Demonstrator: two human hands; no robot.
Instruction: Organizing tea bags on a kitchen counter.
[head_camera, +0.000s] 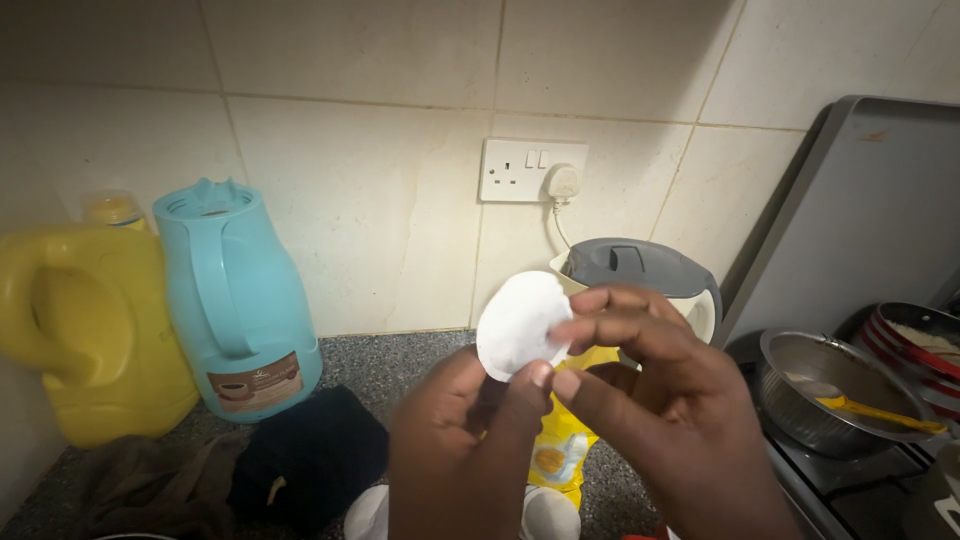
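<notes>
Bottom centre of frame: my left hand (460, 450) and right hand (665, 410) are both raised over the surface (400, 365), meeting at a round white disc (520, 322). Looks like a thin pad or seal, can't tell the material. Left fingers (535, 378) pinch its lower edge, narrow grip. Right fingers (590, 305) are pinched on its right edge. Disc sits upright, just left of centre, flat face toward the camera.

Under the hands, bottom centre: a yellow packet (560, 440) lies on the dark speckled surface, mostly hidden by them. Two white round shapes (550, 515) at the bottom edge, too cropped to identify.

Lower left: dark blue cloth (310, 455) bunched up, with a brownish cloth (150, 480) just beside it on the left.

Further back, left: a light blue flask (235, 300) with a handle stands against the wall, and a yellow jerrycan (90, 330) is just beside it at the left edge.

Centre, behind the hands: a cream kettle with a grey lid (640, 270), its cord running up to a white wall socket (530, 170) on the tiled wall.

Right: a stove (810, 470) with a steel bowl (830, 390) holding a yellow utensil (880, 412), a red-rimmed pot (920, 340) behind it, and the grey lid of the stove (860, 220) raised.
</notes>
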